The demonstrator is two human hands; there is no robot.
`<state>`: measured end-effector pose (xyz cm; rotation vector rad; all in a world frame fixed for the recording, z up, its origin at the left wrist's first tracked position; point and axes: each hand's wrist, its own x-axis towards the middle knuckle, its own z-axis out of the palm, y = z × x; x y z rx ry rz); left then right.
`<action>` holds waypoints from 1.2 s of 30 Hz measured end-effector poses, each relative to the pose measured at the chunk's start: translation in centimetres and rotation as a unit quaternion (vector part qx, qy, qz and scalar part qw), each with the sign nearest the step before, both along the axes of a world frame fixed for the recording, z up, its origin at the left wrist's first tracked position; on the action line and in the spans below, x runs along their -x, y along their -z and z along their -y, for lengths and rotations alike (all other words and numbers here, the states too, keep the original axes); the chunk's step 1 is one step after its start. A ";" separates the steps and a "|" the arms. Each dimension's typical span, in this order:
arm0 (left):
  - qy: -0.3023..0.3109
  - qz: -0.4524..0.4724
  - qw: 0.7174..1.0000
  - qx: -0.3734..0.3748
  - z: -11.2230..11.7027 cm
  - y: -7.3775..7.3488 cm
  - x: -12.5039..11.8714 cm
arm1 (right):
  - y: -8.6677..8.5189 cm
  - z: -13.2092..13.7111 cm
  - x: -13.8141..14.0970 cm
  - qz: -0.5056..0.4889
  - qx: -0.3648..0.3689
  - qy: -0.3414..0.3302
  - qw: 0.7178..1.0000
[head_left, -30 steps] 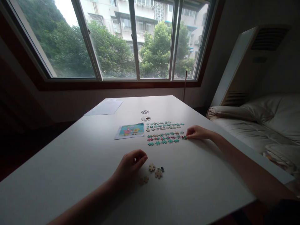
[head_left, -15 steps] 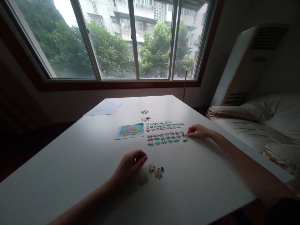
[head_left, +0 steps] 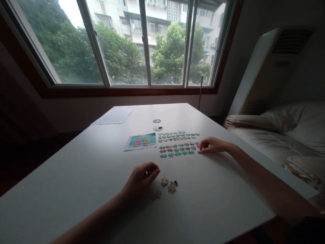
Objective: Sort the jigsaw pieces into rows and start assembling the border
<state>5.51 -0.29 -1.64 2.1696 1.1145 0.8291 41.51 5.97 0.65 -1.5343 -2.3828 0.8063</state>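
Observation:
My right hand (head_left: 213, 145) is over the right end of the jigsaw rows, its thumb and forefinger pinched on a puzzle piece (head_left: 199, 152) that lies flat on the table and is partly covered by the fingertips. Green, teal and pinkish puzzle pieces (head_left: 177, 154) form several rows to its left. Nearer to me, my left hand (head_left: 143, 176) rests on the table with curled fingers, thumb and forefinger close together and nothing visible in them. Just right of it lie several loose pieces, some pale side up (head_left: 172, 188), one dark-patterned (head_left: 175, 183).
A colourful cartoon picture sheet (head_left: 142, 141) lies left of the rows. Behind it are two round discs (head_left: 157, 128), and a white paper (head_left: 111, 117) is at the far left of the white table (head_left: 88, 176). A pale sofa (head_left: 274, 125) stands to the right.
My right hand has shifted slightly left and towards me, from the end of an upper row down to the piece at the nearest row's end. My left hand has stayed still.

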 end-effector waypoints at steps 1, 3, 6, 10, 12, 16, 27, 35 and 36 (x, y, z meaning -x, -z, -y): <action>-0.001 0.000 1.000 0.000 0.0 0.0 0.0 | -0.1 0.0 -0.1 0.007 0.000 0.002 1.000; -0.002 -0.001 1.000 0.000 0.0 0.0 0.0 | -0.2 -0.2 -0.8 0.022 0.008 0.009 1.000; -0.002 -0.001 1.000 -0.001 0.1 -0.2 -0.1 | -0.1 -0.6 -2.4 0.049 0.024 0.033 0.998; -0.002 0.001 1.000 -0.001 0.2 -0.3 -0.2 | 0.5 -1.3 -4.2 0.085 -0.043 0.104 0.990; 0.000 0.001 1.000 0.000 0.2 -0.3 -0.2 | 1.0 -1.5 -4.3 0.084 -0.093 0.126 0.984; -0.002 0.001 1.000 0.002 0.3 -0.3 -0.2 | 1.9 -1.8 -3.8 0.063 -0.136 0.123 0.981; 0.022 -0.027 0.999 -0.039 0.1 -0.2 0.0 | -0.5 2.1 4.8 -0.028 -0.150 -0.035 0.988; 0.044 -0.065 0.995 -0.063 0.5 -0.2 -0.3 | 0.1 7.9 12.6 -0.070 -0.125 -0.183 0.973; 0.047 -0.072 0.994 -0.062 0.6 -0.2 -0.3 | 0.2 8.0 12.8 -0.072 -0.124 -0.181 0.973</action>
